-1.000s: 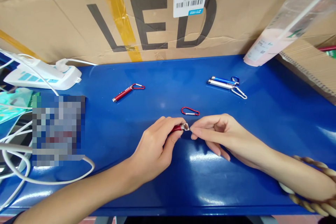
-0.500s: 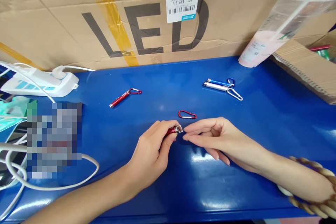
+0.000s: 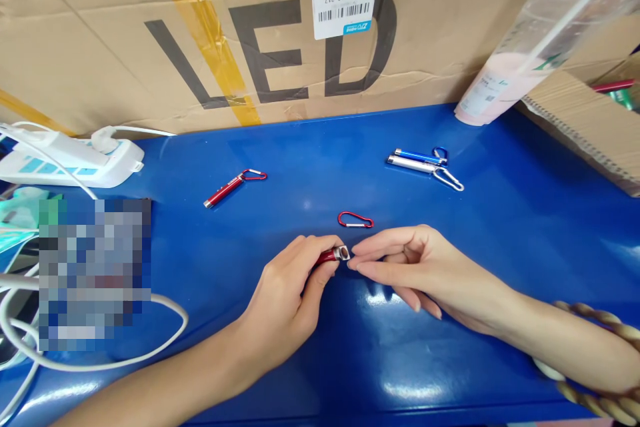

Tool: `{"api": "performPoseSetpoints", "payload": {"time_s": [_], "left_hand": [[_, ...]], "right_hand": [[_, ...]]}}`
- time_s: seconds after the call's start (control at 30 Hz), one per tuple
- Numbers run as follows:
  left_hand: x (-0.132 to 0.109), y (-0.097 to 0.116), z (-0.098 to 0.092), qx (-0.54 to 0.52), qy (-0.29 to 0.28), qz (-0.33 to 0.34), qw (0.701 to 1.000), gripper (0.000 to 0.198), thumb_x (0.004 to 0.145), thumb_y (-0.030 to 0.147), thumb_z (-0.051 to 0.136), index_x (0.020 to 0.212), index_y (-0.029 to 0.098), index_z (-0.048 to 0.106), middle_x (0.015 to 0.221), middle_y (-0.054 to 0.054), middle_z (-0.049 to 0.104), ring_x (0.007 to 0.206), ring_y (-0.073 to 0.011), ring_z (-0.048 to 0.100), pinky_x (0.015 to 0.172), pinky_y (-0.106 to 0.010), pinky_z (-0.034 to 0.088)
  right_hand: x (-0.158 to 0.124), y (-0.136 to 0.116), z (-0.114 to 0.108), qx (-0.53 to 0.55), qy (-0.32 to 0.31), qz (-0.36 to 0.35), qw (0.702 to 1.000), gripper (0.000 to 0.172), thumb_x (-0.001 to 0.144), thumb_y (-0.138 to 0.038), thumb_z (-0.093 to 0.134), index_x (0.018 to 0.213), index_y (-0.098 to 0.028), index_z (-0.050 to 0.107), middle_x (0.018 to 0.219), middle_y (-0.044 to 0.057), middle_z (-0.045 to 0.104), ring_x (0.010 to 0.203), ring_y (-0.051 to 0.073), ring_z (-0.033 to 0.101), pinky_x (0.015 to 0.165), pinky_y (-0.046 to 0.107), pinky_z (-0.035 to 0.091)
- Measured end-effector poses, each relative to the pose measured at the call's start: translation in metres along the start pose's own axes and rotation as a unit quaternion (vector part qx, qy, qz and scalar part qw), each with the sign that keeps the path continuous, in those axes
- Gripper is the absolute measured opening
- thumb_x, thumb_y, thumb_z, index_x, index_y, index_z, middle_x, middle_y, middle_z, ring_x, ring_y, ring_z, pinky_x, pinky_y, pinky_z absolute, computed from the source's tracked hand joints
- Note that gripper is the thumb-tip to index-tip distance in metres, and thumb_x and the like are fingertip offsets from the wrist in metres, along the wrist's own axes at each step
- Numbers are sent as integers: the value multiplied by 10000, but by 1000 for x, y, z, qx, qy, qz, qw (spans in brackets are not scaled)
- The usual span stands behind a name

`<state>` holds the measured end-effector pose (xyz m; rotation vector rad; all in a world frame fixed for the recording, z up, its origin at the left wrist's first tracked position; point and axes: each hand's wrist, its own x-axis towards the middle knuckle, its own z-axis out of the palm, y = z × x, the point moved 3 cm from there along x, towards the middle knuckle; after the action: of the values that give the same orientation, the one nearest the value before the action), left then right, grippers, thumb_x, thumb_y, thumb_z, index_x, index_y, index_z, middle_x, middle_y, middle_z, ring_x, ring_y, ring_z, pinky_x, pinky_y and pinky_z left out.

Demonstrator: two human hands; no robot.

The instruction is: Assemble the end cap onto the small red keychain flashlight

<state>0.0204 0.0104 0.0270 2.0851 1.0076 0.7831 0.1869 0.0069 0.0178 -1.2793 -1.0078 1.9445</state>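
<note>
My left hand (image 3: pixel 295 300) is closed around a small red penlight (image 3: pixel 330 256); its silver end sticks out toward the right, and most of the barrel is hidden by the fingers. Just beside that end is my right hand (image 3: pixel 415 267), its thumb and fingers apart with nothing visible between them. Beyond both hands lies a loose red carabiner (image 3: pixel 356 219). Another red penlight (image 3: pixel 225 191), with a red carabiner on its end, rests to the left. At the right, a silver penlight (image 3: pixel 413 163) and a blue penlight (image 3: pixel 419 155) lie side by side with carabiners attached.
A cardboard box (image 3: pixel 115 33) marked LED stands along the back of the blue table (image 3: pixel 300 167). To the left are a white power strip (image 3: pixel 113 163) and looping cables (image 3: pixel 165 347). A tall cup with pink drink (image 3: pixel 493 90) and an open carton (image 3: pixel 580 127) stand at the right.
The view has shifted slightly. My left hand still holds the red penlight, and my right fingers stay close to its silver end.
</note>
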Motion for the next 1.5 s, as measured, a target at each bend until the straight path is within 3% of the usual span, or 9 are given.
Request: {"api": "performPoseSetpoints", "payload": {"time_s": [0.37,0.7,1.2,1.5], "left_hand": [[-1,2,0,9,-6,7,1000,192,930,79,401,1013,194,531,804,4,586,698,-126,500,662,-245,412],[-1,2,1,12,-11,22,1000,192,935,89,397,1032,202,517,782,3,575,683,-136,490,643,-258,410],[0,2,1,18,-10,26,999,185,934,90,400,1031,194,520,773,2,571,680,-136,486,636,-260,411],[0,2,3,39,-17,35,998,187,934,97,407,1045,194,522,779,-13,588,683,-154,474,633,-275,405]], "right_hand": [[-1,1,-1,-22,-13,-4,1000,133,698,-265,756,742,-174,668,371,-107,467,280,11,337,248,90,283],[-3,-2,-1,-22,3,-14,1000,188,747,-294,717,898,-183,727,379,-105,428,300,23,295,242,118,234],[-2,-1,-2,-25,0,-8,1000,134,763,-296,701,839,-186,708,386,-99,434,304,18,293,246,103,235],[-2,-1,-2,-26,-3,-24,999,109,776,-295,692,808,-191,682,412,-99,439,296,4,268,260,117,171]]}}
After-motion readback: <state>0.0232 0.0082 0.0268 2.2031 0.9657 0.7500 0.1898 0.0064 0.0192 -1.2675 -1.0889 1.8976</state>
